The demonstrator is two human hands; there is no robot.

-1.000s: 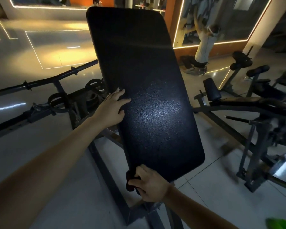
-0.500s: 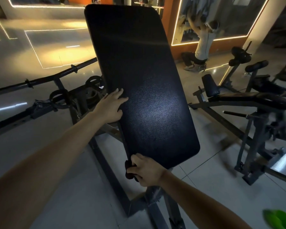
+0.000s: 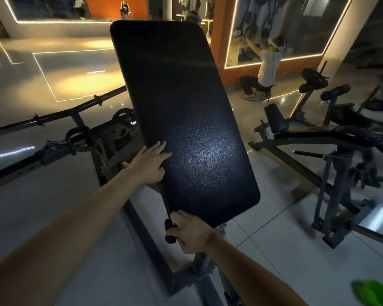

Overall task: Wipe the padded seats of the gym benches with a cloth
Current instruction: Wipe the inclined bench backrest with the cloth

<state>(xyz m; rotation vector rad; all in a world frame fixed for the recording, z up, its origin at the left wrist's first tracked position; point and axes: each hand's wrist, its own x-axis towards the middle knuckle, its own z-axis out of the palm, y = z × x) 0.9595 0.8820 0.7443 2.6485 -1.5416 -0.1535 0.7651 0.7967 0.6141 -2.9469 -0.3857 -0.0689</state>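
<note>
The black padded bench pad stands in the middle of the view, steeply tilted. Its long axis runs from the rounded near end, low and just right of centre, up and away to the far end at top centre, with the grained face turned toward the camera and slightly to the right. The left hand rests on the pad's left edge about two thirds of the way down, its fingers straight and close together on the surface. The right hand is at the near left corner, its fingers curled tightly round a dark object. Only a short stub of this object shows, so whether it is a rolled cloth or a handle cannot be told. The pad hides most of the steel frame that carries it, and the weight plates behind its left edge are half covered. A barbell bar runs out of the left side of the view. At the bottom right corner a blurred green thing is cut off by the edge of the view. Another bench stands well apart on the right, dim and hard to make out.
</note>
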